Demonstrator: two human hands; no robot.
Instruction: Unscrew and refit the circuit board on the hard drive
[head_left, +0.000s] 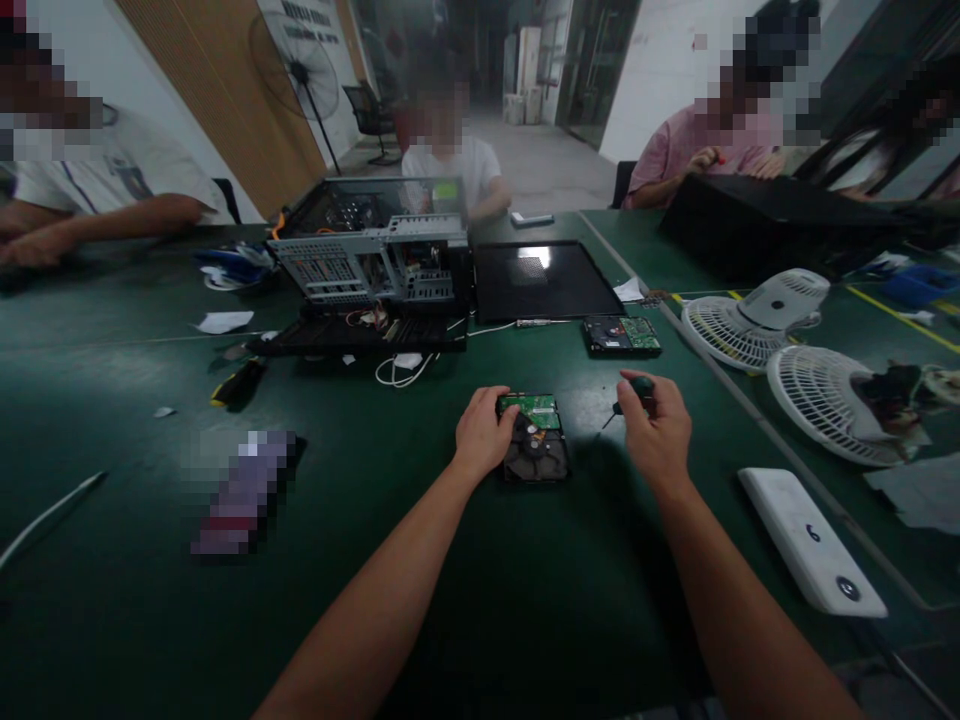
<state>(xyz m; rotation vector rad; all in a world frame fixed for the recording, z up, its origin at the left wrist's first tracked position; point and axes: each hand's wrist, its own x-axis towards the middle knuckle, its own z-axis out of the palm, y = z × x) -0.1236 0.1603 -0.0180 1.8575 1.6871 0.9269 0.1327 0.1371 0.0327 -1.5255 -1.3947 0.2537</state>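
A hard drive [536, 455] lies on the green table with its green circuit board side up. My left hand [484, 430] grips it along its left edge, thumb on top. To the right of the drive, my right hand [664, 425] is closed around a small screwdriver [616, 409] with a dark handle. Its thin shaft points down and left, apart from the drive. A second hard drive [622, 336] rests further back, board side up.
An opened computer case [375, 255] stands at the back left, beside a black side panel [544, 280]. White fan parts [727, 330] and a white device [810, 540] lie right. Yellow-black pliers [238, 383] and a phone-like object [247, 490] lie left. Several people sit across the table.
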